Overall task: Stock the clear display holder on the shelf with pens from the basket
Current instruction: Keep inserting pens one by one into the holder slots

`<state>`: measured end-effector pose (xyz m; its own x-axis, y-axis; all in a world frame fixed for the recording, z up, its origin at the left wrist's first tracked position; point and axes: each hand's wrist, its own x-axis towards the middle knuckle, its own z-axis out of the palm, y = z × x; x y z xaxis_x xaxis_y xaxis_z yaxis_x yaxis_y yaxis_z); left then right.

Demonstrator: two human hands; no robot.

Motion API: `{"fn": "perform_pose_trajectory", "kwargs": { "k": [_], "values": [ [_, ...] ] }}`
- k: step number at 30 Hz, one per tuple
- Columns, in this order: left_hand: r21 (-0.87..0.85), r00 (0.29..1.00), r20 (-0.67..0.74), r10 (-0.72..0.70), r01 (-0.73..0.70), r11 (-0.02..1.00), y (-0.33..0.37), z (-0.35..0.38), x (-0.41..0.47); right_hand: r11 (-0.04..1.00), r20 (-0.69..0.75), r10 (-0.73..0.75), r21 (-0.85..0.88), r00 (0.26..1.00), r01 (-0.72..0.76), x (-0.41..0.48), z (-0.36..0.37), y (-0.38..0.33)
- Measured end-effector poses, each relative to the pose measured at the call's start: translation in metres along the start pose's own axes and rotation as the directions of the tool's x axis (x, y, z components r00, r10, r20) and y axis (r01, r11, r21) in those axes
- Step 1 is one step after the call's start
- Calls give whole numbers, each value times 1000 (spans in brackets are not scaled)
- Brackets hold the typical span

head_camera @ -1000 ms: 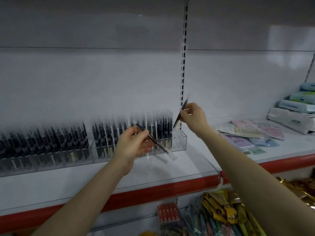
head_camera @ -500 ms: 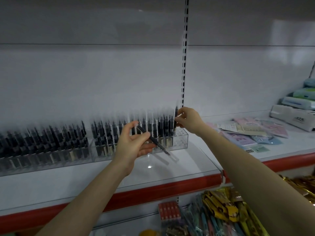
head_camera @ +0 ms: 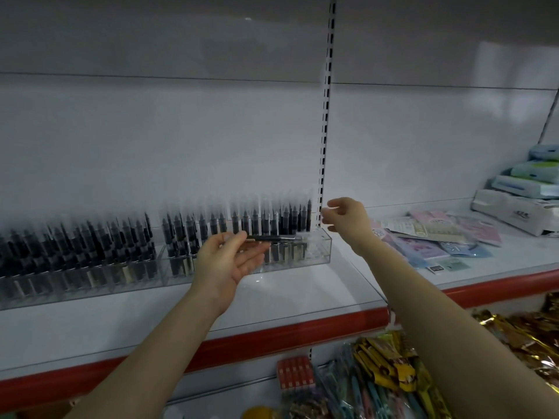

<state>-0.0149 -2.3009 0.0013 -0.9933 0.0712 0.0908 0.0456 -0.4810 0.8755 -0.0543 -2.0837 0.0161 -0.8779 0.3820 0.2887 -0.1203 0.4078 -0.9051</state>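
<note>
1. Clear plastic formed the display holder [head_camera: 317,252], which stood along the back edge of the white shelf [head_camera: 302,297]. Its right end was near the shelf's back right corner, by the slotted upright [head_camera: 326,131].
2. Dark standing pens [head_camera: 266,220] filled the holder in upright rows, their tops blurred. A second holder [head_camera: 75,276], toward the shelf's left edge, was packed the same way.
3. The left hand [head_camera: 230,261] was palm up in front of the display holder. It pinched one loose pen [head_camera: 276,237] between thumb and forefinger, and the other fingers lay nearly straight.
4. That loose pen lay level, pointing right across the front of the standing pens, about level with the holder's top rim.
5. The right hand [head_camera: 348,220] hovered over the right end of the display holder, just beside the slotted upright. Its fingers were loosely curled and held nothing.
6. A red strip [head_camera: 272,337] ran along the shelf's front edge.
7. Pastel packets [head_camera: 438,237] lay spread on the neighbouring shelf to the right, with stacked boxes [head_camera: 514,207] at its far right.
8. Bagged goods [head_camera: 378,376] in yellow and blue crowded the lower shelf.
</note>
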Motion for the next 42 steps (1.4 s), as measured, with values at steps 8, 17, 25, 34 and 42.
{"fn": "perform_pose_trajectory", "kwargs": {
  "k": [8,17,25,34,42],
  "values": [
    [-6,993,19,113,-113,994,-8,20,-16,673,272,205,658,940,-337,-69,1,-9],
    [272,972,119,205,-230,934,-11,20,-39,536,322,119,775,939,-334,-83,9,-21],
    [894,924,374,81,-383,235,-29,-19,-46,753,61,147,640,987,-152,-59,-11,-30],
    [912,914,406,16,-403,-81,-46,-27,-38,986,-146,-118,99,982,133,-32,-4,-32],
    [899,903,430,15,-427,-94,-48,-31,-34,983,-106,-182,-18,978,181,-18,11,-32]
  ]
}}
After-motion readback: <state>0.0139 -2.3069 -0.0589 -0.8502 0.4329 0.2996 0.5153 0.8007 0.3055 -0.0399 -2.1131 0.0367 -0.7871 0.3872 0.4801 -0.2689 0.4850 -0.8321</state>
